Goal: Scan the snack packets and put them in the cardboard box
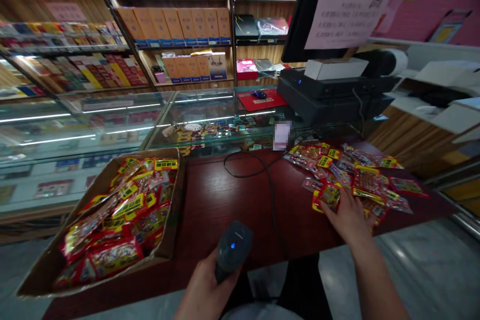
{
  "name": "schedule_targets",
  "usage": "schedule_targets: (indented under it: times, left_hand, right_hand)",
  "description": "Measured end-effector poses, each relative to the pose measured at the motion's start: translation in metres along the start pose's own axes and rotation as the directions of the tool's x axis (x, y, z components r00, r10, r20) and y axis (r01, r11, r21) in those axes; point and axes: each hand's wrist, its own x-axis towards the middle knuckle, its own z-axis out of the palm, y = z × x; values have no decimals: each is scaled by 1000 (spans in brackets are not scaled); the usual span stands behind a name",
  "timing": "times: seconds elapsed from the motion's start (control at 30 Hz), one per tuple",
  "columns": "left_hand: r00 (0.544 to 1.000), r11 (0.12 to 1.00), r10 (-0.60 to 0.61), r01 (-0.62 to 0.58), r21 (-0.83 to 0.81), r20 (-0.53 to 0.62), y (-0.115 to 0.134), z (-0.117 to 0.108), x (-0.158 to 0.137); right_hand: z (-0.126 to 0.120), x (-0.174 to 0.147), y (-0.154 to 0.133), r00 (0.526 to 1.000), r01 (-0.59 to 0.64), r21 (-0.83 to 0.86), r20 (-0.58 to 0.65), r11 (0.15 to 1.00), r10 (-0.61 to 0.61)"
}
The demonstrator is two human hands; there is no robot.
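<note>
My left hand [206, 287] is wrapped round the handle of a dark barcode scanner [234, 247], whose blue light is lit. It is held above the near edge of the dark red table [221, 200]. On the right, my right hand [348, 215] reaches onto a pile of snack packets [369, 182]. Its thumb and fingers lie at a red and yellow snack packet [327, 196], seemingly gripping its near edge. The pile's packets are red, yellow and clear, and overlap loosely. Some of them are hidden beneath my hand.
An open cardboard box [176, 210] full of similar packets stands on the left. A black cable [272, 195] crosses the table. Behind are a glass display counter [168, 115], a red mouse pad [260, 101], a monitor [300, 20] and a cash drawer [330, 97].
</note>
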Motion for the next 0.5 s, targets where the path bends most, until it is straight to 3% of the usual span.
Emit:
schedule_targets:
  times: [0.17, 0.23, 0.27, 0.3, 0.37, 0.43, 0.5]
  left_hand:
    - [1000, 1000, -9, 9, 9, -4, -8, -4, -6]
    - [999, 1000, -17, 17, -1, -27, -8, -6, -7]
    - [999, 1000, -23, 22, -11, -43, -7, -7, -8]
    - [998, 999, -29, 27, -25, -60, -5, -7, -8]
    - [994, 998, -44, 38, -59, -95, 0, -7, -8]
    - [990, 995, -60, 49, -90, -125, 4, -7, -8]
    - [986, 992, -72, 55, -111, -149, 7, -8, -8]
  right_hand:
    - [-5, 6, -13, 997, 17, 143, -76, 990, -6]
    - [-10, 9, -19, 993, 14, 326, -116, 945, 25]
    - [-11, 8, -25, 990, -3, 474, -123, 881, 69]
    - [-12, 5, -34, 988, -32, 646, -96, 763, 123]
    - [-8, -6, -63, 982, -149, 916, 93, 374, 163]
    - [0, -23, -101, 955, -295, 955, 293, 43, 36]
    - [12, -42, -140, 918, -396, 915, 391, -82, -71]
